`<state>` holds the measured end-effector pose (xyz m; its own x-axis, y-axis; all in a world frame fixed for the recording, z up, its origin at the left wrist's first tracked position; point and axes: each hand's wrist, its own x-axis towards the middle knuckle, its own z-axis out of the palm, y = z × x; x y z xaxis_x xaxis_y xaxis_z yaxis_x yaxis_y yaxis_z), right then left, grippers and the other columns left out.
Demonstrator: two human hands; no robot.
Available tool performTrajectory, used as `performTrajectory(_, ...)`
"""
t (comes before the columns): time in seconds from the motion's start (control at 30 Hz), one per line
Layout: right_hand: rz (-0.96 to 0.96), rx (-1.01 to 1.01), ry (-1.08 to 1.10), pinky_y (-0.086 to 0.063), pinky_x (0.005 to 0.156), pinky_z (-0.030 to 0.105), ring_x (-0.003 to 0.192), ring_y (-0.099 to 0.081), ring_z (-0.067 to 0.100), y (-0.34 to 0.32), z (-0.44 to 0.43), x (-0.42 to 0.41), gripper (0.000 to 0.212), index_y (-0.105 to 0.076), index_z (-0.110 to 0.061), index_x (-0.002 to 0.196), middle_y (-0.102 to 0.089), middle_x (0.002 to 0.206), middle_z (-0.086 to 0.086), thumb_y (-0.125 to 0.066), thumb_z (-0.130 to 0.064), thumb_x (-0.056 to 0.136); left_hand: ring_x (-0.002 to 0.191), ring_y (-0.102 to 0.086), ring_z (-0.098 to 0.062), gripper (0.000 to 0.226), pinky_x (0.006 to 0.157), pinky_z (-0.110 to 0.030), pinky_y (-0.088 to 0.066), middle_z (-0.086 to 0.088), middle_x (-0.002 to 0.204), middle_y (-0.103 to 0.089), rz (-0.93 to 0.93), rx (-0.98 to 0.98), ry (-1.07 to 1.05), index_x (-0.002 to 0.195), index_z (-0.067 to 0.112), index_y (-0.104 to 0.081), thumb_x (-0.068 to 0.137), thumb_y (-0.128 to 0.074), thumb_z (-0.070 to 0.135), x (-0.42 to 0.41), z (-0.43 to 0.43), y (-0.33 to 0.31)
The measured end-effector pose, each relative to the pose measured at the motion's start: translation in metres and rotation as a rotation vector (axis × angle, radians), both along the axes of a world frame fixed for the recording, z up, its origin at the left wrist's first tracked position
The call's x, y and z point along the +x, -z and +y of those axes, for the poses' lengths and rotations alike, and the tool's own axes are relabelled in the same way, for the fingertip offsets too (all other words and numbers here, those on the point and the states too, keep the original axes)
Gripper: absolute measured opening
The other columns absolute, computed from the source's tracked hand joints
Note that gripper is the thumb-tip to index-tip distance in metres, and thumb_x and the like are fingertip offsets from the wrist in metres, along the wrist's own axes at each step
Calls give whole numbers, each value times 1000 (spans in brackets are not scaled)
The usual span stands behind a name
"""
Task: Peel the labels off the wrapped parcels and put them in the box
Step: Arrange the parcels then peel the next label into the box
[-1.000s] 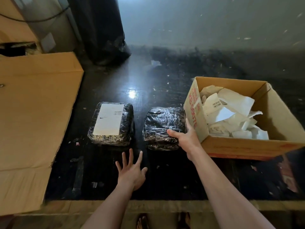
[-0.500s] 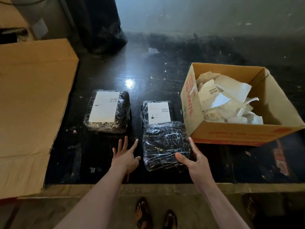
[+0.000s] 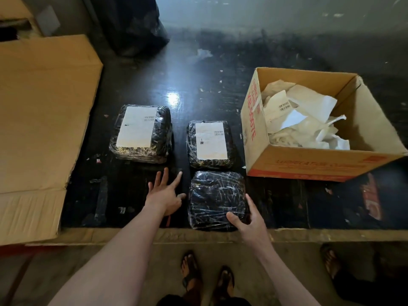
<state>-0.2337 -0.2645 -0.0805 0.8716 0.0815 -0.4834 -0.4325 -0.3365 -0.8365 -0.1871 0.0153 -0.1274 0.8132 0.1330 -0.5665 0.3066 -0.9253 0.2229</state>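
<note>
**Three shiny parcels and a box of paper**

Wide, dark, glossy table [image 3: 209, 89], scuffed and dotted with white specks, one bright spot of light near the middle. On its left, a big flat sheet of brown cardboard [image 3: 42, 120], smooth, with one bent flap at the near edge. On its right, an open brown cardboard box [image 3: 309, 164] with red print on its sides, part full of crumpled white peeled labels [image 3: 309, 120], soft and wrinkly, some with tiny bar codes.

Three squarish, puffy parcels, all black and wrapped in crinkly clear plastic. Left parcel [image 3: 162, 133] topped with a tall, smooth white label [image 3: 136, 127]. Middle parcel [image 3: 230, 149], just left of the box, topped with a smaller white label [image 3: 210, 140]. Bare parcel [image 3: 217, 195] with no label on top, lying just in front of the middle one, near the table's front edge.

Right hand [image 3: 249, 221] at the near right corner of the bare parcel, thumb pressed on top, fingers up along its right side. Left hand [image 3: 165, 193] spread wide, fingers apart, flat over the table just left of the bare parcel, holding nothing.

Down below, a dull gray floor and two feet in strappy sandals [image 3: 205, 281].
</note>
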Motion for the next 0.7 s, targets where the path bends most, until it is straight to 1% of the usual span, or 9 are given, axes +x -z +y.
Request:
performTrajectory(0.1, 9, -126, -96, -33, 114, 43, 148, -29, 23, 0, -4, 10, 95, -20, -32, 158, -27, 163, -2, -77, -47, 84, 157, 19, -29, 78, 126, -58, 1, -4, 170, 22, 1, 8, 5, 160, 49, 5, 101, -46, 55, 0, -2, -1)
performTrajectory(0.17, 9, -178, -155, -33, 115, 44, 148, -29, 21, -4, -6, 18, 100, -16, -33, 159, -27, 163, -3, -79, -46, 82, 157, 20, -30, 78, 125, -61, 3, -4, 170, 22, -2, 11, 10, 160, 49, 5, 101, -45, 55, 0, -3, -3)
performTrajectory(0.23, 14, -203, -214, -32, 116, 45, 149, -29, 20, -7, -7, 24, 102, -13, -36, 159, -28, 163, -4, -79, -46, 82, 157, 20, -31, 78, 124, -62, 4, -4, 170, 21, -6, 9, 10, 160, 49, 5, 100, -46, 55, 0, -3, -4)
performTrajectory(0.3, 19, -227, -245, -33, 116, 43, 147, -30, 20, -8, -8, 26, 100, -14, -38, 159, -30, 162, -3, -79, -45, 83, 157, 19, -31, 79, 124, -63, 2, -4, 171, 19, -14, 0, 9, 160, 49, 5, 100, -47, 56, 0, -2, -4)
performTrajectory(0.4, 6, -243, -255, -35, 114, 40, 145, -33, 19, -8, -7, 27, 100, -16, -38, 158, -33, 160, -3, -80, -43, 82, 157, 17, -33, 81, 124, -64, 0, -5, 171, 17, -18, -7, 11, 160, 49, 3, 99, -49, 55, 0, -1, -6)
performTrajectory(0.5, 25, -262, -281, -35, 114, 41, 146, -33, 20, -10, -7, 31, 102, -17, -35, 159, -33, 160, -3, -82, -41, 81, 158, 13, -35, 81, 124, -64, -3, -7, 172, 13, -16, -26, -8, 161, 46, -1, 98, -52, 51, 3, -3, -11)
performTrajectory(0.57, 34, -296, -304, -37, 114, 41, 143, -37, 21, -13, -8, 39, 101, -21, -32, 158, -36, 157, -2, -83, -42, 79, 158, 5, -39, 76, 125, -63, -8, -9, 172, 3, -42, -35, -47, 162, 43, -10, 99, -51, 46, 7, -7, -16)
performTrajectory(0.63, 12, -348, -319, -41, 112, 41, 140, -41, 21, -18, -7, 53, 94, -27, -29, 156, -41, 153, 0, -79, -48, 81, 155, -11, -41, 65, 123, -60, -18, -11, 170, -15, -107, -48, -111, 161, 37, -24, 100, -47, 39, 14, -12, -20)
performTrajectory(0.7, -42, -400, -331, -42, 111, 42, 139, -42, 22, -25, -2, 71, 87, -29, -27, 155, -42, 150, 1, -73, -52, 85, 148, -27, -38, 56, 119, -56, -29, -9, 163, -32, -205, -88, -177, 156, 31, -37, 101, -45, 34, 24, -18, -22)
